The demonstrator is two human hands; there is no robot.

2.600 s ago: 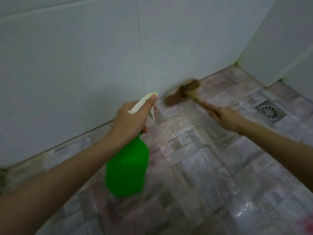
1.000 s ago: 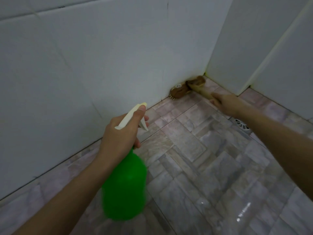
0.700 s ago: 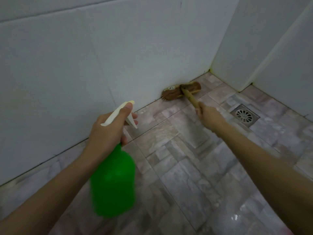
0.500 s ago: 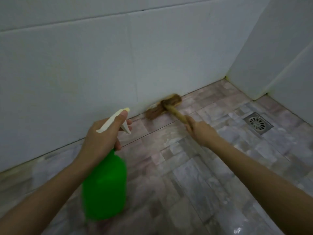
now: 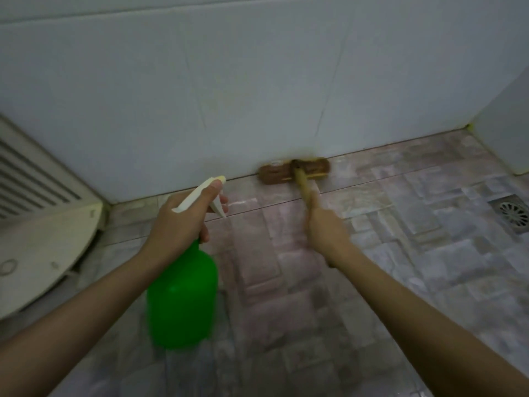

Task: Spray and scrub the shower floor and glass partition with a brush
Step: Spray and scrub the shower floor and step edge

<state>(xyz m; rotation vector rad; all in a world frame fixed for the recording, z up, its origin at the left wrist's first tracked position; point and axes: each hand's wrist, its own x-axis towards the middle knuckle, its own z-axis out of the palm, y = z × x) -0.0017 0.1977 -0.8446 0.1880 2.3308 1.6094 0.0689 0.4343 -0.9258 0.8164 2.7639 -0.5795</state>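
My left hand [image 5: 180, 224] grips the neck of a green spray bottle [image 5: 181, 299] with a cream trigger head, held above the floor at lower left. My right hand [image 5: 323, 224] is closed around the wooden handle of a brown scrub brush [image 5: 289, 173]. The brush head lies flat on the floor right where the white tiled wall [image 5: 257, 90] meets the wet, mottled pink-grey shower floor [image 5: 415, 253]. No glass partition can be made out in this view.
A white louvred door or panel [image 5: 34, 202] with a curved base stands at the left edge. A round metal floor drain [image 5: 512, 213] sits at the far right. A second white wall [image 5: 509, 121] closes off the right corner.
The brush has slid left along the base of the wall, away from the right corner. My view has swung left with it, bringing the louvred panel into sight. The bottle stays in my left hand.
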